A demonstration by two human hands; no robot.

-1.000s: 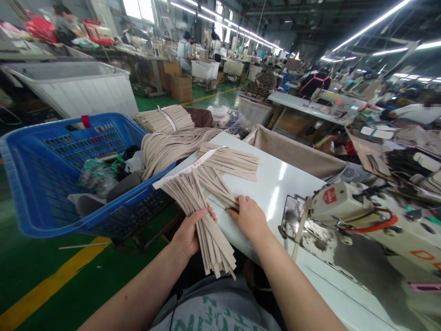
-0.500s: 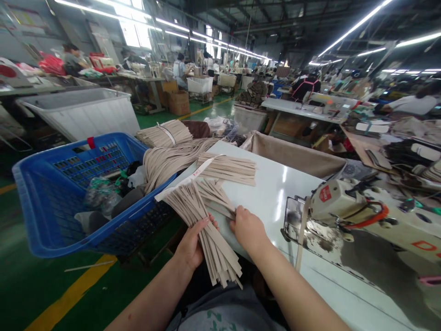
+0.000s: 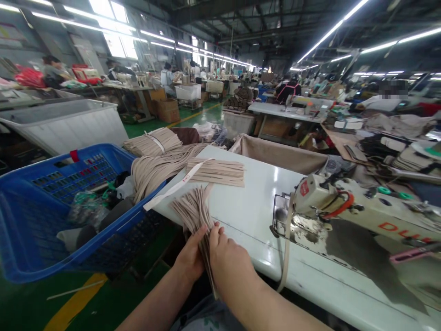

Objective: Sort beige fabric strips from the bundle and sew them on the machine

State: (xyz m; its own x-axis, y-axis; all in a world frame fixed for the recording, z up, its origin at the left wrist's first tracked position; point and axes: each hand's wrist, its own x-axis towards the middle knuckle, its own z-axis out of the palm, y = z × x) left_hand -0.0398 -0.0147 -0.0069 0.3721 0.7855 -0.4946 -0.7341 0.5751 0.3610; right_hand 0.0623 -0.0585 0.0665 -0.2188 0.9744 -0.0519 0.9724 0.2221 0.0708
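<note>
A bundle of narrow beige strips point(image 3: 195, 215) stands fanned out between my left hand point(image 3: 189, 257) and my right hand point(image 3: 229, 264). Both hands press it together at its lower end, near the table's front edge. A white paper band point(image 3: 175, 187) lies on the white table point(image 3: 257, 216) beside the bundle. A second stack of beige strips point(image 3: 215, 172) lies flat on the table, just beyond the band and out of reach of my fingers. The lower part of the held bundle is hidden by my hands.
On the left, a blue plastic basket point(image 3: 51, 207) holds bags and cloth, with a tied bundle point(image 3: 153, 141) and long loose strips point(image 3: 156, 170) beside it. A sewing machine point(image 3: 319, 195) stands on the right. Beyond the table is a beige cloth bin point(image 3: 279, 156).
My right hand has left the table and closed on the bundle, gathering the strips that lay there. The bundle is tighter and more upright, and the view has swung left.
</note>
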